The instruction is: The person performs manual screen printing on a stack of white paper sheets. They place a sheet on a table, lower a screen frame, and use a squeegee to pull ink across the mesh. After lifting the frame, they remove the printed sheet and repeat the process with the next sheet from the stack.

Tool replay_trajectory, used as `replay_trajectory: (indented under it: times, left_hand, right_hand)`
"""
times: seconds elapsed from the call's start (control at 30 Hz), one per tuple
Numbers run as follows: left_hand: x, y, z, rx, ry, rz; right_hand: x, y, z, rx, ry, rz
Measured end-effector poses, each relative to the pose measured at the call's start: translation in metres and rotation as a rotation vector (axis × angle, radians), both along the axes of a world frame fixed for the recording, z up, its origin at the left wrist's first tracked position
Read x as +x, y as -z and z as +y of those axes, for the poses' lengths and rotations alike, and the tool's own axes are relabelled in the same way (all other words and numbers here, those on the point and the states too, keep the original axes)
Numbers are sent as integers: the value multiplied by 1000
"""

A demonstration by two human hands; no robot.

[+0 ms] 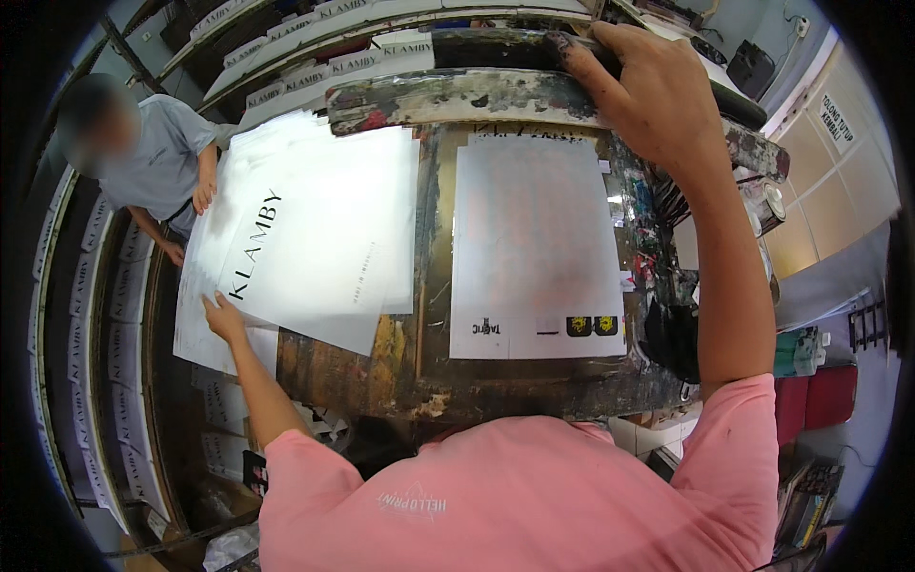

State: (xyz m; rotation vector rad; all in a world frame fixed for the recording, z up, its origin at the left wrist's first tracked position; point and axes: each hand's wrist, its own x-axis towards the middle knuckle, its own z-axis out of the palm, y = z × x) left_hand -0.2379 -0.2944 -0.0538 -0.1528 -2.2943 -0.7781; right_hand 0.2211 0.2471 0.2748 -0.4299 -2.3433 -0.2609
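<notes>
At left, left hand (pixel 226 317): pinching large white black-lettered paper sheet (pixel 324 229)
Far side, right hand (pixel 658 100): curled over long paint-splattered bar (pixel 457 100)

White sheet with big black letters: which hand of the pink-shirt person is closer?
Left. The left hand is at the lower left edge of the white sheet; the right hand is farther, up at the stained frame.

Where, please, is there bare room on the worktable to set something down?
Bare stained wood of the worktable shows in front of the printed sheets, left of the single sheet; a narrow strip runs between them. Crowded: left, under the sheets and left hand; far side, at the paint-stained bar.
</notes>
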Motion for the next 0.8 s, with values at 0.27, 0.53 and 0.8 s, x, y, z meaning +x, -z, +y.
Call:
replay_trajectory:
  times: [0.27, 0.53, 0.8]
  left_hand:
    - [211, 7, 227, -824, 929, 112]
    - [218, -3, 261, -652, 930, -264]
    - [357, -33, 371, -660, 1185, -189]
  right_hand:
    - [-2, -10, -13, 45, -19, -6]
    - [-2, -13, -14, -38, 15, 24]
    - [-8, -54, -26, -156, 33, -55]
